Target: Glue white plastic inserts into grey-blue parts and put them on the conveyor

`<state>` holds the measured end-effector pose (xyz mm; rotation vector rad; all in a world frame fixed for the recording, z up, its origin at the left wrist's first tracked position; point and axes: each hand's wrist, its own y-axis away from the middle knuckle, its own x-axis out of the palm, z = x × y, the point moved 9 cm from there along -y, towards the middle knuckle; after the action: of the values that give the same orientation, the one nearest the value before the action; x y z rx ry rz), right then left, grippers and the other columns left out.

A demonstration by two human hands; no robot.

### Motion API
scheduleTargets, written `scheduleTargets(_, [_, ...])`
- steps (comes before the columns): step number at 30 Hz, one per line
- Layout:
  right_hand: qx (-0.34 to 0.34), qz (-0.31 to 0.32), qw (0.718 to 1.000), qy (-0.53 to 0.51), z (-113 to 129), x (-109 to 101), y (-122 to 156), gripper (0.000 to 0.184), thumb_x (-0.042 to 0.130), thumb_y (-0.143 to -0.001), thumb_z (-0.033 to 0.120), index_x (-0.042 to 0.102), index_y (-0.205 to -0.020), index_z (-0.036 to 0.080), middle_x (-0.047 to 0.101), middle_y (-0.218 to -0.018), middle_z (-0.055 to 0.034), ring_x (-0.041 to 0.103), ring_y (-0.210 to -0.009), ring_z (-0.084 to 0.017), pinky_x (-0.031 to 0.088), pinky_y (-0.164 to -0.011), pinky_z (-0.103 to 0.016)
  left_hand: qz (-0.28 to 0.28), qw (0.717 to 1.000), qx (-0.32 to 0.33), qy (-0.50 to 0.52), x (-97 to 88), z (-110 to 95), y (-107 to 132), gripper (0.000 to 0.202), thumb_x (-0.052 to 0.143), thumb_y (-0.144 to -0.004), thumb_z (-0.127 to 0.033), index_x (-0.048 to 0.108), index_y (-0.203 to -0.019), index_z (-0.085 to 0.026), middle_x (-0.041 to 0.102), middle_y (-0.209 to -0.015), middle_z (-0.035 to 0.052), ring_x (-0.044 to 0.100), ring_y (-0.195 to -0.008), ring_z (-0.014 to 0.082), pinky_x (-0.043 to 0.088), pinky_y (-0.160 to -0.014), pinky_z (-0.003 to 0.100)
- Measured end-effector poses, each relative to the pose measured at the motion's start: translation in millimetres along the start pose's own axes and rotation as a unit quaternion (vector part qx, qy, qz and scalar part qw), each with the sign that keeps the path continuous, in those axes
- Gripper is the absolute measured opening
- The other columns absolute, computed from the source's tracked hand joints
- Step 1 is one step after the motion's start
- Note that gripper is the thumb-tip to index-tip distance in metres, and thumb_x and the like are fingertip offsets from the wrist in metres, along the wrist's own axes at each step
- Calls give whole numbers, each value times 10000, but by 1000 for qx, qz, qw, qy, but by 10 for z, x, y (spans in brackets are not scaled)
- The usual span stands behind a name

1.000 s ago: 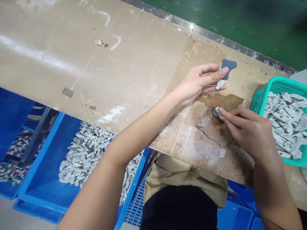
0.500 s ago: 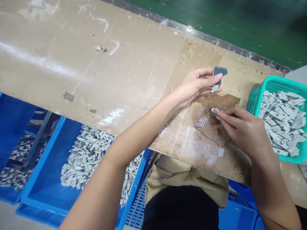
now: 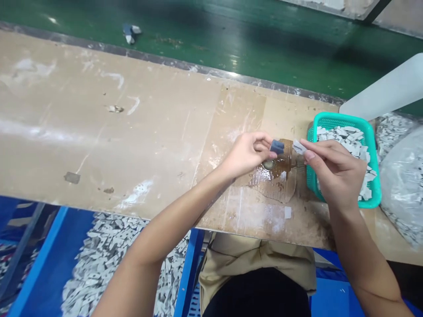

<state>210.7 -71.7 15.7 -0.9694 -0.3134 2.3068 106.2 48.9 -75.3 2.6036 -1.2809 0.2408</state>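
My left hand (image 3: 249, 152) pinches a dark blue-grey plastic piece (image 3: 276, 147) between thumb and fingers. Just right of it, my right hand (image 3: 339, 169) grips a small light grey plastic piece (image 3: 299, 147) by its end. A narrow gap separates the two pieces. Beneath them lies a wet, brown, torn patch of cardboard (image 3: 277, 187), with a small round dish (image 3: 269, 164) on it that looks shiny. The lower part of the dark piece is hidden by my left fingers.
A green basket (image 3: 376, 176) of light grey pieces stands right of my right hand, beside a clear plastic bag (image 3: 401, 171). A green surface (image 3: 198, 48) runs behind the table, with a blue-and-grey part (image 3: 130, 33) on it. Blue bins (image 3: 42, 259) of grey pieces sit below left.
My right hand has lifted the small grey piece away from the round dish. My left hand has turned the dark piece and brought it close to the grey one. The view has tilted upward.
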Motion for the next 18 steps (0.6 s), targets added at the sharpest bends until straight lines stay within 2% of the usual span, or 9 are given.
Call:
scheduleTargets(3, [-15,0,1000,-6,18,-18,-2,207,629,-915,271,759,-1068,320,703,-895,-36,657,-822,-187,557,-734,-351,46,998,-13,33,154,43,27,177,742,-663,-39,624,-729,-154,699,-714,22,666,-657,126,494,-625,230])
scheduleTargets(6, [-38,9,999,-15,59,-15,4,219,626,-915,239,760,-1068,320,700,-901,-35,651,-833,-180,549,-742,-339,63,996,-27,53,231,65,52,192,746,-645,-38,613,-716,-156,700,-695,16,670,-643,124,498,-614,222])
scheduleTargets(13, [-57,34,998,-11,103,17,19,253,607,-919,207,758,-1078,334,684,-895,-34,640,-815,-172,536,-723,-328,50,996,-17,78,241,22,90,203,761,-630,-62,613,-724,-164,706,-710,20,677,-644,136,522,-627,242])
scheduleTargets(18, [-74,49,996,-29,133,47,24,345,611,-906,122,739,-1124,356,666,-896,-20,624,-811,-148,514,-708,-290,27,997,16,71,221,-39,123,177,766,-651,-84,639,-742,-166,716,-726,28,683,-642,136,542,-623,235])
